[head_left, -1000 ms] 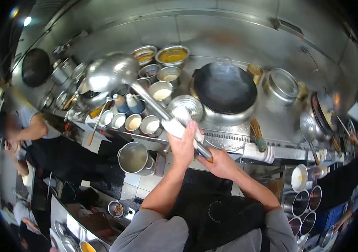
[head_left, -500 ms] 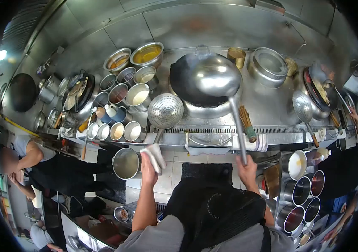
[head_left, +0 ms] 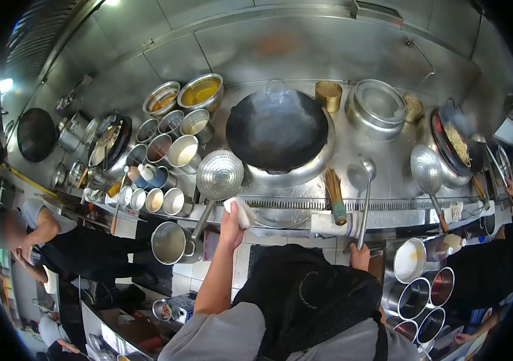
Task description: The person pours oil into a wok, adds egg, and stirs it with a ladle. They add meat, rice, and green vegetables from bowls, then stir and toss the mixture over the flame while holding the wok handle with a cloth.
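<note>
My left hand [head_left: 229,232] is closed around a folded white cloth [head_left: 243,213], in front of the stove edge. Just beyond it lies a large perforated skimmer [head_left: 220,174], its handle pointing down toward me. Low on the right, my right hand [head_left: 360,257] grips the end of a long metal ladle [head_left: 365,201]. The ladle's bowl is over the counter, right of the wok. A dark wok [head_left: 277,135] sits on the burner in the middle with thin smoke or steam over it. Between wok and ladle is a bamboo brush [head_left: 335,195] with a green-bound end.
Metal pots of sauces and powders [head_left: 183,151] crowd the left, with oil bowls [head_left: 200,92] behind. A lidded pot [head_left: 378,108] and a tin can [head_left: 329,96] stand at the back. Another wok with noodles [head_left: 456,144] is at right. Co-workers stand on both sides.
The ladle has come down from in front of the wok to the counter at its right. My left hand with the cloth has moved forward and right. The view has shifted slightly.
</note>
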{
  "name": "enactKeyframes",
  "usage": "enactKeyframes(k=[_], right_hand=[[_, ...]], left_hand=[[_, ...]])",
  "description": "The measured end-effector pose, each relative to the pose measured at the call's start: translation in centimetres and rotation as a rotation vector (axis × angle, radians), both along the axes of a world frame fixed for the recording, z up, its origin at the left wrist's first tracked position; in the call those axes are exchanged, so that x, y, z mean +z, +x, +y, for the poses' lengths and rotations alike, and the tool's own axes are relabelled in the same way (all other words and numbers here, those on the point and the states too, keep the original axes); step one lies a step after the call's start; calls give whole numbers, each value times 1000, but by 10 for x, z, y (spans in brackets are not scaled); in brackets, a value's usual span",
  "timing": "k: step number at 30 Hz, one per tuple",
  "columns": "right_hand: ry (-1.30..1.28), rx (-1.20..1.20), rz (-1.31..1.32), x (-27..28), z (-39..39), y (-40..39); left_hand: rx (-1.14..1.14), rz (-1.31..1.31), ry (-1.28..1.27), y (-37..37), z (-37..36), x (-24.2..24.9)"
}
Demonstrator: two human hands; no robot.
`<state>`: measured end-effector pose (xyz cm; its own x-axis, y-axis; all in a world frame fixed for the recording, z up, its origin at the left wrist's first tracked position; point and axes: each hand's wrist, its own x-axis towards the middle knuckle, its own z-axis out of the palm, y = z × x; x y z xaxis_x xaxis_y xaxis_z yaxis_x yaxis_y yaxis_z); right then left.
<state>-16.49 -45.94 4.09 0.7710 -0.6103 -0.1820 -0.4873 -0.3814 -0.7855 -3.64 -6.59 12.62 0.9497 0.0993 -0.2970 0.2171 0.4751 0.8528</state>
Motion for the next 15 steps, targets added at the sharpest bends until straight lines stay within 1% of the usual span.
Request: enactKeyframes(k=[1,2,3,5,6,7,8,9,10,11,12,13,14,15], right_hand=[[47,9,54,11,0,1],[90,18,109,18,-4,4],[83,27,104,14,-12,5],[145,58,199,-1,-25,6],[59,95,165,-12,-30,4],[-30,138,128,-9,-32,7],[-50,149,137,-5,-35,6],[-53,156,170,-16,-41,7],[-121,182,202,-23,-47,8],[-189,200,236,-29,-51,8],[-170,208,239,-31,-56,6],[-149,210,244,-29,-58,5],[-59,242,212,-27,-64,3],[-82,252,214,-26,-65,0]], left_hand=[[7,-4,-2,14,-9,0],[-14,87,-63,29,-17,0],[-35,177,-126,44,-25,-3],[-55,205,-120,80,-45,-20],[-80,242,-106,93,-55,-25],[-57,233,-120,104,-69,-23],[-43,281,-74,117,-84,-21],[-30,332,-33,128,-98,-19],[-4,328,-54,140,-109,-23],[71,335,-21,154,-121,-31],[139,345,13,165,-128,-41],[144,349,-3,174,-129,-56],[137,353,-24,180,-129,-72],[127,356,-44,180,-131,-85]])
